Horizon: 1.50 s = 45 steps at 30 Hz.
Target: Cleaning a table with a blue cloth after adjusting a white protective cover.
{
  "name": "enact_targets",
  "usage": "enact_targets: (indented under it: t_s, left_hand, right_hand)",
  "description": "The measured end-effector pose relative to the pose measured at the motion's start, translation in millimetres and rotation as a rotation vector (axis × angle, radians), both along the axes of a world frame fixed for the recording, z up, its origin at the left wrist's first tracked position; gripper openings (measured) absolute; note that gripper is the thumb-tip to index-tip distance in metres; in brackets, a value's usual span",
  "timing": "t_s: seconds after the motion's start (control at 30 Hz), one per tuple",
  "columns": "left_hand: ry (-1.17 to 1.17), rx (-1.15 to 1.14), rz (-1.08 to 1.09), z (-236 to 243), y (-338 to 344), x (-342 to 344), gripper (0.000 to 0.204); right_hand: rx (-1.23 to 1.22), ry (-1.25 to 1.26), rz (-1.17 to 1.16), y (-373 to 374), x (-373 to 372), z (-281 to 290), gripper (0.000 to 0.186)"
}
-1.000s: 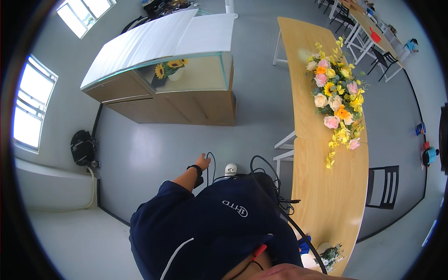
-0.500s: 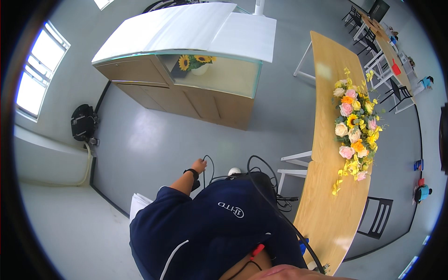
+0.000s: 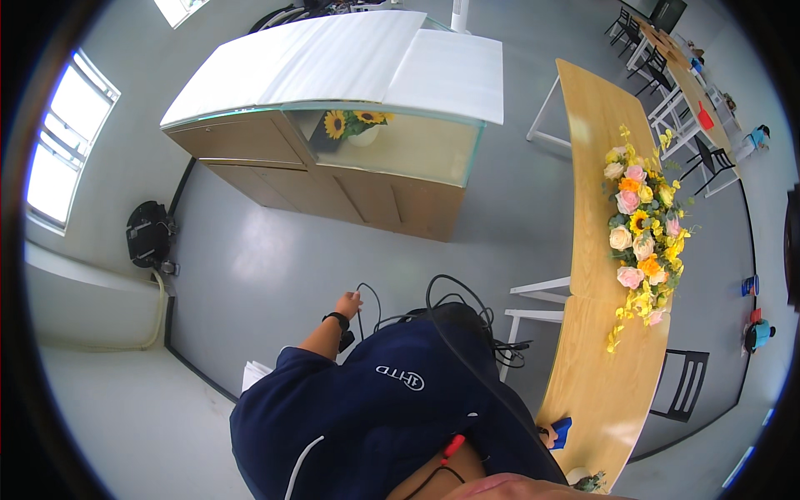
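Note:
My left hand (image 3: pixel 348 304) is stretched out to the front left, its fingers closed round a thin black cable (image 3: pixel 372 292). The cable loops from there towards my body, where more dark cable (image 3: pixel 454 282) curves beside my lap. My right hand (image 3: pixel 547 436) shows only in part at the near left edge of the wooden table (image 3: pixel 604 375). It is closed on a blue, cloth-like piece (image 3: pixel 562 432); its exact kind is unclear. The dark sleeve hides the rest of that arm.
A brown display cabinet (image 3: pixel 342 200) with a white-covered top and sunflowers (image 3: pixel 335 125) behind glass stands ahead. A flower arrangement (image 3: pixel 642 233) lies on the table. A black chair (image 3: pixel 685 385) stands beyond it. A black device (image 3: pixel 150 233) sits by the left wall. People (image 3: pixel 758 335) are far right.
My right hand and the blue piece have come further into view over the table edge. The left hand still grips the cable. The whole view has shifted slightly.

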<state>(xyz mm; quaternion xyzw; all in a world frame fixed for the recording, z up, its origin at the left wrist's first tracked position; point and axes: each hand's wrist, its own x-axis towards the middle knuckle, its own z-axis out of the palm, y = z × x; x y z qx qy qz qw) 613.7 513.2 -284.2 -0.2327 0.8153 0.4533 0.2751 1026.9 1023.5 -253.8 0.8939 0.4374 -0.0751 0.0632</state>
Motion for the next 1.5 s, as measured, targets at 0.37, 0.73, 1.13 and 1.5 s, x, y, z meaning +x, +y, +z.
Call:
enact_targets:
  t_s: [0.37, 0.73, 1.13, 1.5]
  left_hand:
    - [0.187, 0.130, 0.007, -33.7, -8.6, -0.2, 0.038]
    - [0.401, 0.088, -0.110, -3.9, 14.2, -27.8, 0.030]
    - [0.507, 0.133, -0.541, 64.0, 178.6, -156.0, 0.028]
    - [0.602, 0.228, -0.840, 128.1, 334.8, -239.3, 0.026]
  right_hand:
    - [-0.126, 0.041, 0.109, -11.5, -38.7, 25.8, 0.043]
    - [-0.162, 0.077, 0.103, 10.0, -121.9, 43.7, 0.047]
    - [-0.073, 0.192, 0.274, 82.8, -207.8, 23.3, 0.038]
    - [0.010, 0.381, 0.499, 158.9, -309.2, 7.3, 0.030]
